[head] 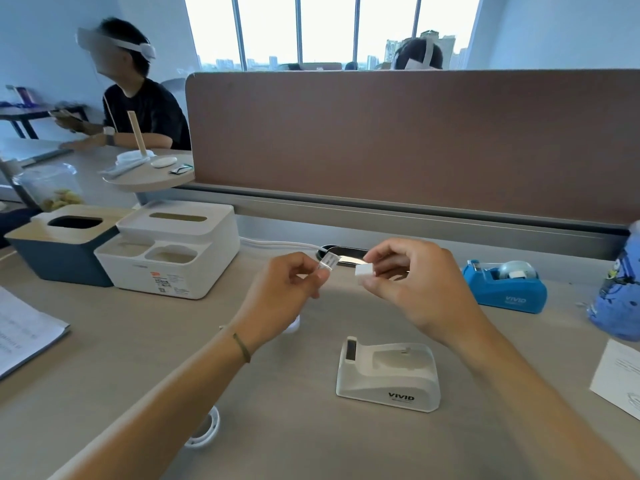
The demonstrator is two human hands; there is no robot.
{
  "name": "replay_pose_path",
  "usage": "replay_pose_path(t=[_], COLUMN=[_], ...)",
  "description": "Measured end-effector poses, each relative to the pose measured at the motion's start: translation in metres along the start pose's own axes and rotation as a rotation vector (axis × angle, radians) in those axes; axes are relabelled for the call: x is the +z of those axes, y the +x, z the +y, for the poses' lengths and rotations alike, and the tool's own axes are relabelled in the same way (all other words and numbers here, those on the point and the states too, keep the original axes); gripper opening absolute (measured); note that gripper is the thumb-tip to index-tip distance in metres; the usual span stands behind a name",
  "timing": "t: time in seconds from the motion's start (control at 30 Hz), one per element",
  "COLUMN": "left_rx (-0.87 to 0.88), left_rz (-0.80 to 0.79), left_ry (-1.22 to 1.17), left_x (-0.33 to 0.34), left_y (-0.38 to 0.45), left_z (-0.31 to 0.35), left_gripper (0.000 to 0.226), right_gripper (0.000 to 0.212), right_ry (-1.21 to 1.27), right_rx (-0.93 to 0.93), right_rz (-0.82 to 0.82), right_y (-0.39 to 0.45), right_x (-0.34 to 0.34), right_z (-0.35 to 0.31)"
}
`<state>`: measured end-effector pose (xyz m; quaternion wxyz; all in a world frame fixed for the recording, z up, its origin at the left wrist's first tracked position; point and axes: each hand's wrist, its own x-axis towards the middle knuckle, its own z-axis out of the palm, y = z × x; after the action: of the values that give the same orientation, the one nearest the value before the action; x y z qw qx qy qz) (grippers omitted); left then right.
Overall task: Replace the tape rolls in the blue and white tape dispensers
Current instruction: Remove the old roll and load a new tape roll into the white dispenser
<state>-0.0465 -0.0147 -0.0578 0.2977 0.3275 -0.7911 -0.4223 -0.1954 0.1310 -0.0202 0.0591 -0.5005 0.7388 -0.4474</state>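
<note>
Left hand [289, 282] pinching tape end [329, 262], right hand [412, 282] pinching white core [364, 271] — fingertips closed

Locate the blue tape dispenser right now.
In the head view, the blue plastic tape dispenser sits far right on the beige desk, before the grey partition rail, beyond the white plastic tape dispenser.
</note>
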Motion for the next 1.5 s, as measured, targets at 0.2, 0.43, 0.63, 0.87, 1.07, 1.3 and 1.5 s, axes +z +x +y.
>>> replay_pose_path(t=[0.2, 0.43, 0.63, 0.87, 1.07, 1.3, 1.5], left_rx=[-0.041, -0.051, -0.044, -0.065, -0.167, -0.270, -0.361], left_rz=[-0.103, -0.199, -0.190, -0.181, -0.241, -0.292, -0.174], left_ry=[-0.312, -0.437, -0.419, -0.482, -0.735, -0.771, -0.617], left_x=[-0.001, 0.001, 0.003, 0.005, 0.000, -0.001, -0.016], left_y=[-0.027, -0.037, -0.038, -0.040, -0.041, -0.042, -0.034], left_z=[0.015, 0.023, 0.022, 0.023, 0.027, 0.029, 0.031], left_gripper=[0.022, 0.033, 0.034, 0.035, 0.034, 0.045, 0.048], right_gripper=[0.017, 0.015, 0.010, 0.008, 0.030, 0.021, 0.022], right_ry=[0.019, -0.227, -0.332, -0.317, -0.354, -0.358, 0.118], right_rx=[-0.077, -0.290, -0.380, -0.423, -0.525, -0.451, -0.214], right_rz=[0.016, 0.052, 0.089, 0.147, 0.139, 0.228, 0.082], right_y=[-0.007, -0.014, -0.018, -0.021, -0.024, -0.026, -0.019], right_x=[0.004, 0.015, 0.018, 0.022, 0.025, 0.033, 0.021], right_z=[-0.009, -0.015, -0.019, -0.015, -0.014, -0.013, -0.020])
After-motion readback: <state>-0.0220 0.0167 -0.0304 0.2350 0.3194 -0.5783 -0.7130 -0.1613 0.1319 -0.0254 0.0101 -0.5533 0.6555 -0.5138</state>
